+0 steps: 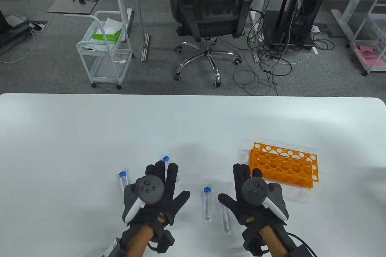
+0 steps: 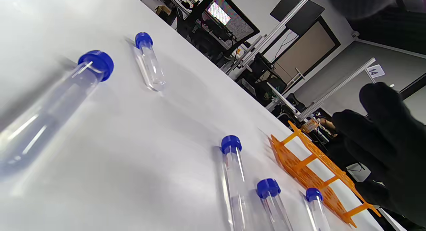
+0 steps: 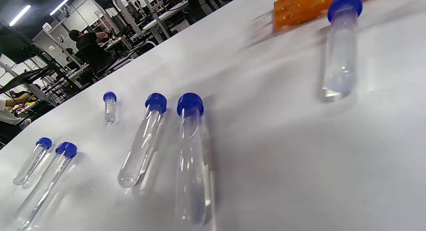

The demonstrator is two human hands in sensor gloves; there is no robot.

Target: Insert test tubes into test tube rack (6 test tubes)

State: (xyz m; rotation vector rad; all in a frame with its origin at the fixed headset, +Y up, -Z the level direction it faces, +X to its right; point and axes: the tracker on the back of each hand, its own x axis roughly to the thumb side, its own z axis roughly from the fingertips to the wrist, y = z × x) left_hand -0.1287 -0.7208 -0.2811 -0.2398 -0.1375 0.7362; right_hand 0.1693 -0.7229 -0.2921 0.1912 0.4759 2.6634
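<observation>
So far nothing is racked: the orange rack (image 1: 283,166) sits with no tube in it, right of the right hand (image 1: 253,196), and the capped test tubes (image 1: 207,204) lie loose on the table (image 1: 90,136). Both it and the left hand (image 1: 153,193) hover with fingers spread, gripping nothing. Judging from this, the next move calls for pinching one tube. The right wrist view shows six tubes; the table view hides some under the hands.

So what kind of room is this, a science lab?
More likely an office-style workshop for recording hand movements than a real lab: an office chair and computer tower with loose cables stand behind the white table, and more workstations show in the wrist views.
</observation>
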